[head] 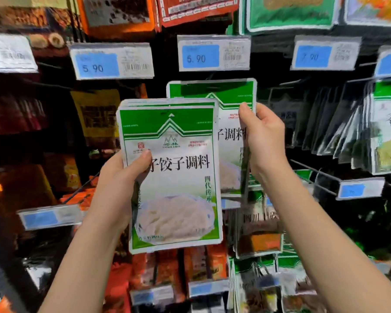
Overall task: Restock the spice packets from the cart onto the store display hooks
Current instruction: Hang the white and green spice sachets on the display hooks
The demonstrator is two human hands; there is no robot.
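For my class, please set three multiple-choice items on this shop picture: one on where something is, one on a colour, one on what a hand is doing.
1. Where is the packet that the right hand holds?
A. behind the stack, to its right
B. in front of the stack, lower down
C. left of the stack

2. What colour is the band across the top of the packet?
A. red
B. green
C. blue

3. What is the left hand doing?
A. hanging empty
B. gripping the stack
C. pointing with one finger

Answers: 1 A, the stack overlaps its left part; 2 B, a green band shows; 3 B, the thumb lies across the front of the stack.
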